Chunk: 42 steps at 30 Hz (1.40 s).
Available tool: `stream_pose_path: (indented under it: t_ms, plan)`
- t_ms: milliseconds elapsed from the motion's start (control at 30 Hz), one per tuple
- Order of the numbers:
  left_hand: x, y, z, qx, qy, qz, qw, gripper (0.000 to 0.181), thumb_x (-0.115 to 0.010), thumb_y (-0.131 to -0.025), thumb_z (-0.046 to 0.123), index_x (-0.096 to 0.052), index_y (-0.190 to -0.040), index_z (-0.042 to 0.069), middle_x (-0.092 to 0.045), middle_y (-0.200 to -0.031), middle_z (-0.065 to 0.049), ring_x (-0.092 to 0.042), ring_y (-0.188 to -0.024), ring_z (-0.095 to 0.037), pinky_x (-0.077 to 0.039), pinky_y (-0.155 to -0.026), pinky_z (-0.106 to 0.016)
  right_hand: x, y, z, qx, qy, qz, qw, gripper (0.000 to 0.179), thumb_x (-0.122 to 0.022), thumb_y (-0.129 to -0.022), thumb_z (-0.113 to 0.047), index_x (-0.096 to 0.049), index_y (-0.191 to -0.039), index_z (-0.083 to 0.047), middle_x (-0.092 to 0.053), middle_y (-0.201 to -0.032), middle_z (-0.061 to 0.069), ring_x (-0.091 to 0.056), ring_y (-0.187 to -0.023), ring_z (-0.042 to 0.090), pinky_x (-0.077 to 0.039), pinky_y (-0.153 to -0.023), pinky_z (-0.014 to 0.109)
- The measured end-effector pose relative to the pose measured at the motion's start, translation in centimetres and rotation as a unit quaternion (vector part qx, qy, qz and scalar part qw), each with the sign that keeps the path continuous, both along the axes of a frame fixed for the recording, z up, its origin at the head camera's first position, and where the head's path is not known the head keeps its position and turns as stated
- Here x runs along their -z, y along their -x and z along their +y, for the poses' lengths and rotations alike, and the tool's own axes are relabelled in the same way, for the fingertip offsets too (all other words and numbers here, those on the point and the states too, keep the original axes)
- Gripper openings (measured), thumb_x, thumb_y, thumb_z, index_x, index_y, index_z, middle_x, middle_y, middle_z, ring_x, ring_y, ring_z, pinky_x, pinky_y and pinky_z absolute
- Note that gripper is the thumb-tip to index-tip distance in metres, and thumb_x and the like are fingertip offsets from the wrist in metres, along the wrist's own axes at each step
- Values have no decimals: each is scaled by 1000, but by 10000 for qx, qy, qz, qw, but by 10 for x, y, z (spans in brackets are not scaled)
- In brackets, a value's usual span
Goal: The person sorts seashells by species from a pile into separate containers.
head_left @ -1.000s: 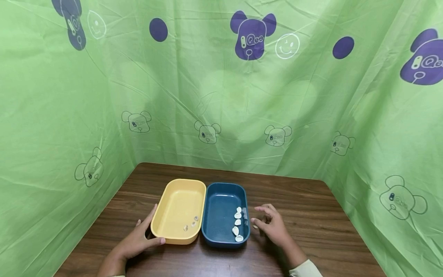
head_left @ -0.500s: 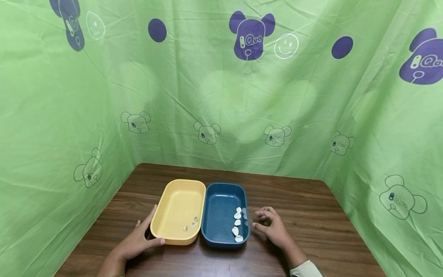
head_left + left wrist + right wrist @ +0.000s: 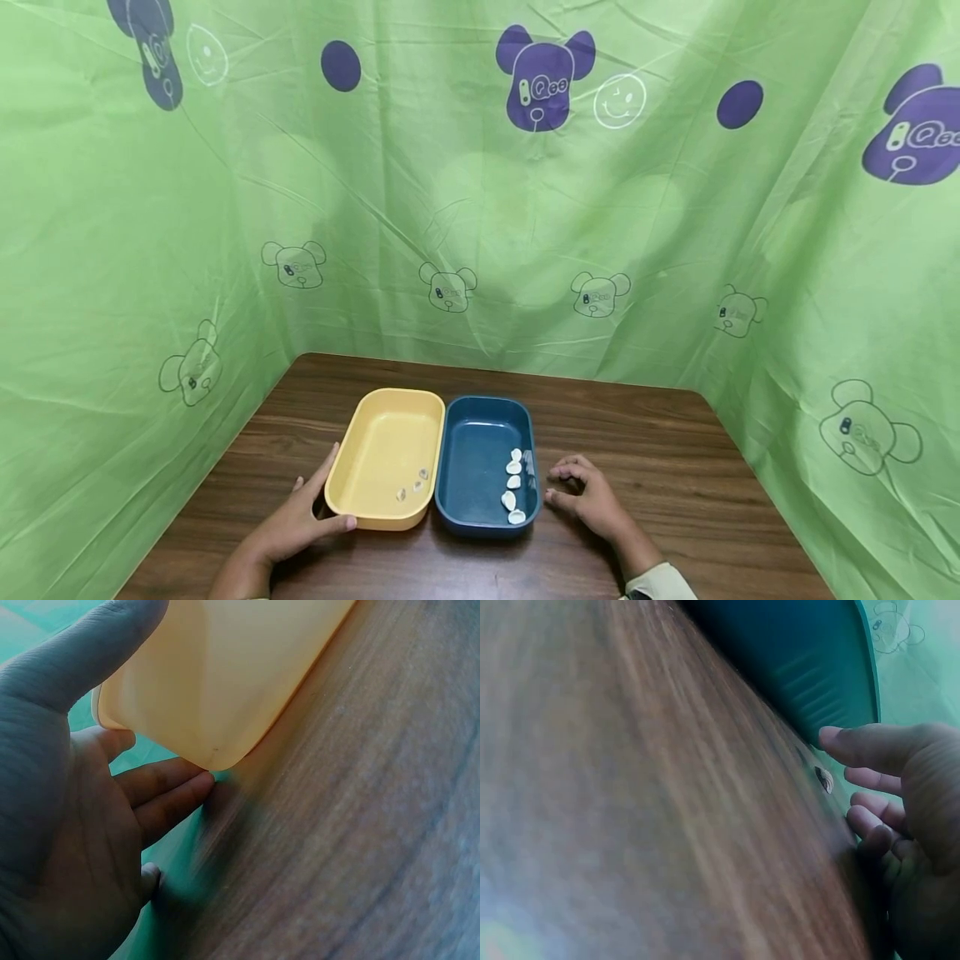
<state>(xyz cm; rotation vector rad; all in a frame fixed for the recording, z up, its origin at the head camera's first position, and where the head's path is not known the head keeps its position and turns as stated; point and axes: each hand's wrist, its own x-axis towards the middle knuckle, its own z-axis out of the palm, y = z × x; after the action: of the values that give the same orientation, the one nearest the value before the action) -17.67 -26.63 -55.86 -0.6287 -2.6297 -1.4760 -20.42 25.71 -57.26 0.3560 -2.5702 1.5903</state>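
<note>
My left hand [image 3: 296, 518] grips the near left corner of a yellow tray [image 3: 351, 433], thumb at the near wall and fingers along the left side. Three small greyish shells [image 3: 401, 494] lie in that tray. Right beside it stands a blue tray [image 3: 468, 521], where several white shells [image 3: 513, 482] form a row along the right wall. To the right of the blue tray is my right hand [image 3: 598, 504], thumb and fingers bent and apart. A small striped shell [image 3: 823, 779] shows near its thumb tip in the right wrist view, beyond the fingers' touch; in the head view it is hidden.
Both trays stand on a dark wooden table [image 3: 630, 417], side by side with their long walls close together. A green curtain [image 3: 480, 208] with printed bear heads hangs behind the table and on both sides.
My right hand has sunk slightly toward the table, and its fingers are more bent. The shell seen by its thumb a second ago is out of sight in the head view. The left hand stays put.
</note>
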Motion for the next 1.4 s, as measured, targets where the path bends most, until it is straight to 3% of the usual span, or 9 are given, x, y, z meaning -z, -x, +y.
stream_pose_path:
  t_ms: [267,433,667,967,1400]
  plan:
    - [-1,-1,0,-25,43,38,10000,122,-91,-83,23,-14,-177,14,-30,-174,-33,-30,-149,-66,1,-118,-94,0,1,5,-356,-54,230,9991,23,-95,-80,-3,-82,-99,-2,-69,-122,20,-66,-114,23,-54,-99,14]
    - [0,-1,0,-16,15,38,10000,121,-91,-83,22,-15,-177,14,-31,-174,-32,-30,-149,-66,2,-118,-94,1,2,8,-501,-136,277,9983,19,-94,-81,-4,-81,-95,-4,-68,-123,20,-65,-114,24,-54,-96,15]
    - [0,-1,0,-23,18,14,10000,122,-91,-83,23,-14,-177,15,-31,-174,-32,-30,-149,-66,2,-118,-94,1,3,8,-312,-468,130,9983,14,-92,-84,-6,-79,-88,-11,-69,-122,15,-63,-116,24,-50,-97,16]
    - [0,0,-1,-22,32,6,10000,123,-91,-83,23,-13,-178,16,-30,-174,-32,-30,-151,-65,2,-118,-94,-5,2,3,-189,-782,19,9968,12,-87,-88,-4,-76,-86,-7,-68,-124,12,-63,-121,30,-48,-105,24]
    - [-2,-2,0,-29,42,34,10000,121,-90,-83,23,-15,-177,15,-28,-175,-32,-29,-150,-65,1,-118,-94,-6,0,1,-70,-1098,-166,9938,14,-85,-92,-7,-72,-88,-12,-66,-126,4,-60,-124,24,-46,-109,27]
